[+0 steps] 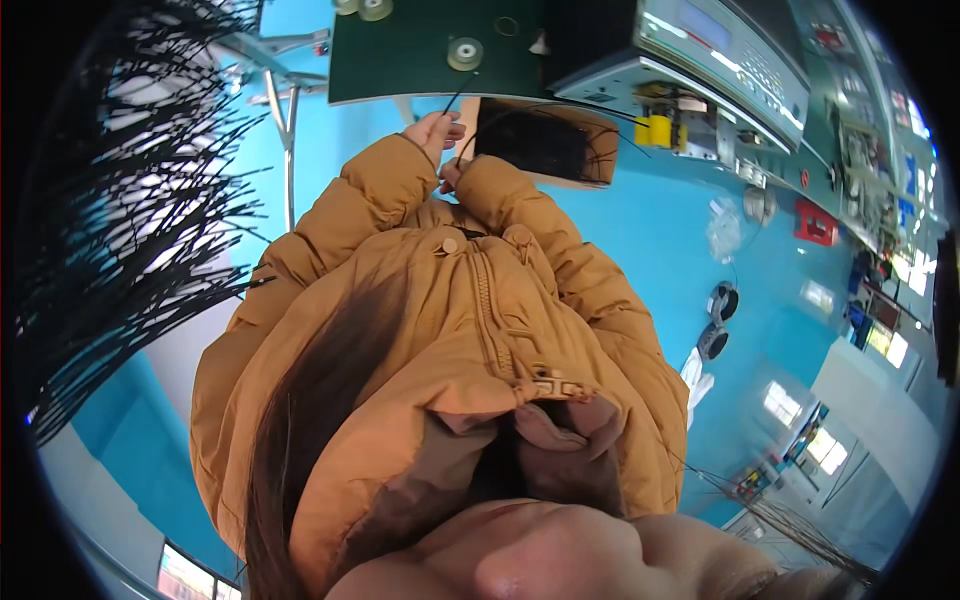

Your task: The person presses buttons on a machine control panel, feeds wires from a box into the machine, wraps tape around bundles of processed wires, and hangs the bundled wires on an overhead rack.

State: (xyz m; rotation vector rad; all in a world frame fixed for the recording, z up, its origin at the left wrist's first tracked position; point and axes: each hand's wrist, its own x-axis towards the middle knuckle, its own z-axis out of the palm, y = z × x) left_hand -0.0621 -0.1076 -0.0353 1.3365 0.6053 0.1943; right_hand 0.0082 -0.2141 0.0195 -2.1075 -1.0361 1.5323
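My left hand (435,132) is closed around a thin black cable (460,93), whose tip sticks up toward the green worktop (400,75). Just below it, my right hand (452,177) is mostly covered by its sleeve, with the visible fingers curled. A black strand rises from these fingers and arcs right, over a cardboard box (602,160) and toward a machine (715,65). Both hands are close together in front of my tan padded jacket (420,290), left of the box. Black material (530,140) fills much of the box.
A large bundle of black cables (130,220) hangs on the left beside a metal stand (292,150). Pale spools (465,53) rest on the worktop. The machine has a yellow part (653,132) at its front. A red bin (816,222) stands on the blue floor at right.
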